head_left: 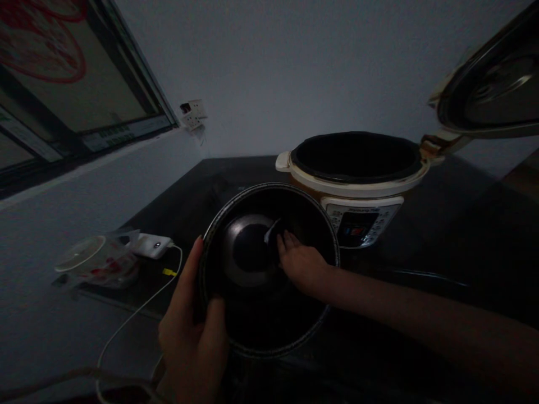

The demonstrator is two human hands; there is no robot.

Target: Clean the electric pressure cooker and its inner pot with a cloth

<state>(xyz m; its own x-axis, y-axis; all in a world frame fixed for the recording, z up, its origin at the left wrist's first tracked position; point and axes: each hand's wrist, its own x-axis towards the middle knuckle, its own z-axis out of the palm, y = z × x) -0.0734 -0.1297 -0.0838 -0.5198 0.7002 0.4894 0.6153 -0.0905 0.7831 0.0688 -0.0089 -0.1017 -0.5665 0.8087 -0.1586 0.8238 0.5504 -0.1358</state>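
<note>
My left hand [196, 331] is closed on the left rim of a black inner cooking pot [272, 317], with the thumb over the inside wall. The pot is tilted so that its dark, shiny interior faces me. Inside it, my right hand [303, 262] presses a dark, cloth-like piece [274, 238] with a pale edge against the wall. Dim light and the fingers hide most of that piece. Behind the pot stands an electric pressure cooker [357, 188], its lid [492, 95] raised on the right.
The dark countertop [177, 193] runs back to the wall. At left lie a clear plastic bag with a tub [105, 258] and a white power bank [152, 246] with its cable [138, 308]. Wall sockets [193, 112] sit beside a window [105, 73].
</note>
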